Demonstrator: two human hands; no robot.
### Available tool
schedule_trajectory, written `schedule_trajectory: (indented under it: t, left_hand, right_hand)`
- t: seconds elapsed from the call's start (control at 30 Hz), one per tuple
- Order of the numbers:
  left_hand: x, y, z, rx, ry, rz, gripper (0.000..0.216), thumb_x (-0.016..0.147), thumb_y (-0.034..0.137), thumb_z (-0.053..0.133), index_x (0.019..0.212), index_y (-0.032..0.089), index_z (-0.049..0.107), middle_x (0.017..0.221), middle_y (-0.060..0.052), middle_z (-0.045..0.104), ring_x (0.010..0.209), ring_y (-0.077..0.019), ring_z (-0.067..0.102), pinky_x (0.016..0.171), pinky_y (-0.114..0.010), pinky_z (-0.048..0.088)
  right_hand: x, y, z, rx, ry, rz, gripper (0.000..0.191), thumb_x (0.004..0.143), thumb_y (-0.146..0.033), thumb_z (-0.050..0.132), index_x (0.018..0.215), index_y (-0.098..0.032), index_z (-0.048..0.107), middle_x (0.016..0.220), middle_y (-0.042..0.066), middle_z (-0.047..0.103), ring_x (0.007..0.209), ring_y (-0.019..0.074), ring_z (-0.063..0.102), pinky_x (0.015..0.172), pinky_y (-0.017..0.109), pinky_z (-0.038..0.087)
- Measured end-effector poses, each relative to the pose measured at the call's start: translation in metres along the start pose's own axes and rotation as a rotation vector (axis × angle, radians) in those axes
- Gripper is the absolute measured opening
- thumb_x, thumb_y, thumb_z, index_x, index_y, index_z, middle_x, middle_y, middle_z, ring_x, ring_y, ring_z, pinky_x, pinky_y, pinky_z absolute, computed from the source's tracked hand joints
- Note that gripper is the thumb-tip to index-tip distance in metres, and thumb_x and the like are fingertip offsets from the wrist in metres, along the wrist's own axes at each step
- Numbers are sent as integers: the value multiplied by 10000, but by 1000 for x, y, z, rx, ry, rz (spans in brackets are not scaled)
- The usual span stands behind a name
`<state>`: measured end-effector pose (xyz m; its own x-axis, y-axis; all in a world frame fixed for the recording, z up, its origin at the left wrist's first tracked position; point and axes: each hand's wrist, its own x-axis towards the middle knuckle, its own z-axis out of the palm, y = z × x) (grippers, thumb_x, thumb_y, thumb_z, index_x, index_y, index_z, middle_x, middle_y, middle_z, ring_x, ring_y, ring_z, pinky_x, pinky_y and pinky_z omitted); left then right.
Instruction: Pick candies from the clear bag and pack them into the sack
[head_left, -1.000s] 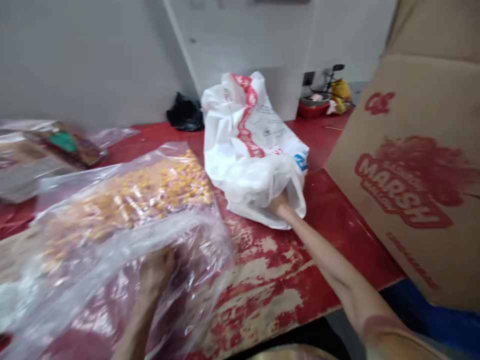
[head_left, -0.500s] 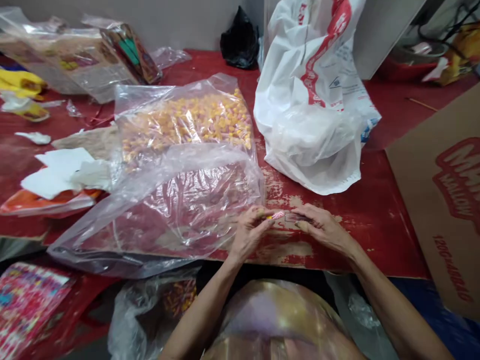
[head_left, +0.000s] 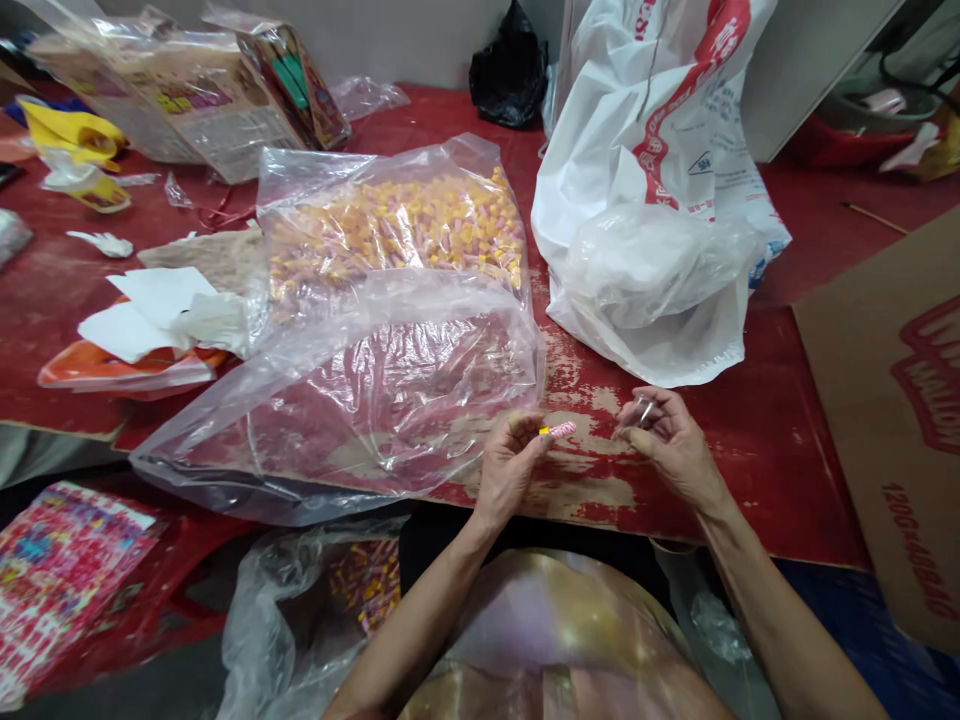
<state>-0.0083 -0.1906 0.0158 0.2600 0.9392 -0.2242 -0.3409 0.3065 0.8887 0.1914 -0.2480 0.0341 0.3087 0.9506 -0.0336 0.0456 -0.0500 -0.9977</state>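
Observation:
My left hand [head_left: 507,460] pinches a small yellow-and-pink tube-shaped piece [head_left: 559,430] between thumb and fingers, its pink patterned end pointing right. To the right of it, my right hand [head_left: 679,445] is closed round a small shiny, see-through or metallic item [head_left: 643,411] whose kind I cannot make out. Both hands are over the worn front edge of the red table [head_left: 757,480], apart from each other. A large clear plastic bag [head_left: 397,210] full of similar yellow-and-pink pieces lies beyond my left hand, its loose open end spread toward me.
A white printed sack [head_left: 600,170] stands behind my right hand. At the right edge is a cardboard box [head_left: 862,350]. White papers [head_left: 161,310] lie on the left. Below the table, another plastic bag [head_left: 262,610] holds more pieces. A black bag [head_left: 510,70] sits at the back.
My right hand has moved right and away from my left, turning so the shiny item shows. My left hand still holds the yellow-and-pink piece. The whole view has shifted slightly.

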Motion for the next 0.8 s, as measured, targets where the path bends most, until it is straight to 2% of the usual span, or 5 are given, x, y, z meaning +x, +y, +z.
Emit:
schedule_trajectory:
  t: [0.17, 0.33, 0.47, 0.67, 0.8]
  left_hand:
    - [-8, -8, 10, -60, 21, -48, 349, 598, 305, 837, 856, 162, 651, 817, -4, 651, 722, -113, 602, 681, -217, 501]
    - [-17, -14, 14, 130, 29, 1, 241, 712, 357, 748, 837, 156, 703, 801, -34, 685, 736, -154, 626, 722, -262, 509]
    - [-27, -21, 16, 248, 47, 47, 290, 842, 398, 611, 976, 164, 718, 949, -65, 704, 914, -197, 635, 840, -285, 487]
    - [-40, -30, 19, 268, -56, 28, 350, 929, 406, 474, 1127, 169, 639, 1045, -80, 682, 953, -211, 642, 846, -297, 494]
    - [-34, -31, 18, 419, -257, 71, 321, 896, 303, 497, 1143, 157, 643, 1064, -94, 689, 963, -226, 649, 862, -324, 500]
  right_hand:
    - [-10, 14, 24, 164, 68, 45, 395, 706, -344, 758, 1011, -230, 534, 956, 22, 634, 832, 155, 631, 755, 287, 526]
    - [-17, 16, 39, -19, 6, 53, 316, 720, -397, 730, 913, -193, 586, 919, 43, 642, 739, 142, 606, 651, 257, 508]
    - [-23, 15, 42, -259, -32, -120, 232, 791, -377, 663, 913, -198, 582, 924, 53, 634, 832, 174, 614, 722, 298, 518]
    - [-32, 21, 44, -565, -65, -388, 118, 902, -265, 507, 977, -206, 576, 959, 84, 611, 900, 188, 597, 796, 324, 498]
    - [-20, 14, 20, -626, -258, -250, 114, 906, -279, 517, 927, -194, 591, 859, 48, 588, 779, 155, 574, 678, 275, 469]
